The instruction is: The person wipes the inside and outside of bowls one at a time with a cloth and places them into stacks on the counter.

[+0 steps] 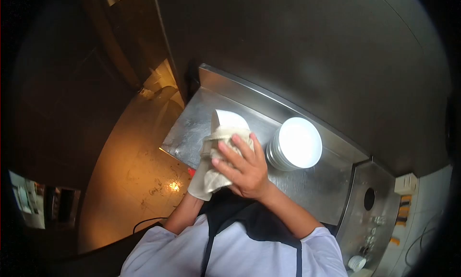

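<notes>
A white bowl (230,119) is held tilted above the steel counter, its upper part showing past a pale, crumpled cloth (218,180). My left hand (203,167), in a whitish glove, grips the bowl from the left; its fingers are mostly hidden behind cloth and bowl. With bare, somewhat spread fingers, my right hand (244,169) presses and holds the cloth against the bowl. Just right of that hand, a stack of white bowls (300,142) stands on the counter.
The steel counter (307,185) has a raised back edge along a dark wall. To the right are a steel surface with a round dark hole (369,199), a white box (406,184) and small white dishes (357,263). Brownish floor (129,181) shows at the left.
</notes>
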A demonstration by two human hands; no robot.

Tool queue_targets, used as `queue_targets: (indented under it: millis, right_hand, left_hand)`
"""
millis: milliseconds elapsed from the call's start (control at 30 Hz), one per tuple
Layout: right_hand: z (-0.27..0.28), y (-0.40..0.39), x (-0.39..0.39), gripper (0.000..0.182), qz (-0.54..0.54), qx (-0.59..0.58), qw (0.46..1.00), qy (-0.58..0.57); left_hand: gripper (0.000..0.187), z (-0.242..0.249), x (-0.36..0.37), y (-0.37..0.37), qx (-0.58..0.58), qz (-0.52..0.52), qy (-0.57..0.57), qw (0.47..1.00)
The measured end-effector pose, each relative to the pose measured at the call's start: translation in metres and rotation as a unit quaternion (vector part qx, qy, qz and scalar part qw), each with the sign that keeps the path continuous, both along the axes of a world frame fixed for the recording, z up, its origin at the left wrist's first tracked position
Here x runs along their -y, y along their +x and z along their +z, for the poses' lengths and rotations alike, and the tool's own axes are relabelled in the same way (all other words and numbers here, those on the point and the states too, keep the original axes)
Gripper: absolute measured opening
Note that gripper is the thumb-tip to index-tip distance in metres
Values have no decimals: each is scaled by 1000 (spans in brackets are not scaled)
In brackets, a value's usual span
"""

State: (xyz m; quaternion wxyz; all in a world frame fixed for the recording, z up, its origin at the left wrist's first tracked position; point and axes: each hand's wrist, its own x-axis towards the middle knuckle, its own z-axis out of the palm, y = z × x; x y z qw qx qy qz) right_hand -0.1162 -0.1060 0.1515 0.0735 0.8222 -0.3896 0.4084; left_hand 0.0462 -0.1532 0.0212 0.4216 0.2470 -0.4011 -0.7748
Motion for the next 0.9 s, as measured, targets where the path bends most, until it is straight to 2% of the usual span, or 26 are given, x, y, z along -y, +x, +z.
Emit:
queue_targets:
  millis: [33, 133, 167, 200, 233, 267, 367, 400, 500, 533, 633, 667, 767, 800, 833, 900]
  right_hand:
    - [8, -3, 4, 47, -4, 47, 998, 36]
    - [24, -20, 26, 46, -14, 154, 977, 150]
    - [24, -26, 36, 47, 30, 270, 920, 283]
    - [24, -33, 47, 47, 74, 379, 830, 403]
    - [20, -36, 53, 48, 117, 476, 711, 504]
    - [2, -35, 59, 56, 188, 497, 682, 503]
    - [-73, -9, 57, 58, 55, 613, 650, 446]
    - [-72, -1, 51, 53, 90, 696, 528, 478]
    - [-95, 14, 19, 51, 64, 737, 458, 493]
    - [-75, 16, 9, 45, 3, 694, 511, 507]
    - [-147, -3, -2, 39, 82, 675, 481, 554]
    - [-162, -5, -6, 33, 36, 653, 487, 579]
    - [-131, -9, -13, 29, -57, 363, 679, 636]
    - [-122, -9, -18, 21, -79, 292, 752, 585]
    - [-118, -11, -23, 22, -115, 239, 830, 491]
    - [-113, -22, -35, 29, -179, 117, 936, 279]
  left_hand:
    - [45, 6, -2, -8, -69, -31, 10, 997]
    - [40, 24, -2, -15, -51, -77, 5, 996]
    - [39, 26, -1, -16, -33, -80, 8, 996]
    - [37, 29, -1, -17, -18, -85, 12, 996]
    - [36, 27, -3, -19, -4, -84, 15, 996]
    - [34, 22, -4, -20, 10, -78, 17, 997]
    - [30, 10, -5, -18, 45, -35, 15, 998]
    - [28, 4, -3, -16, 63, -9, 12, 998]
    - [24, -16, 18, -9, 133, 104, -19, 985]
    - [23, -23, 28, -4, 166, 147, -36, 974]
    - [19, -50, 59, 6, 311, 243, -94, 914]
    - [18, -60, 68, 8, 368, 256, -115, 887]
    - [16, -89, 92, 10, 515, 255, -155, 803]
    - [15, -97, 100, 7, 553, 251, -162, 778]
    - [14, -105, 109, 3, 587, 244, -169, 753]
    - [14, -121, 128, -6, 646, 232, -179, 705]
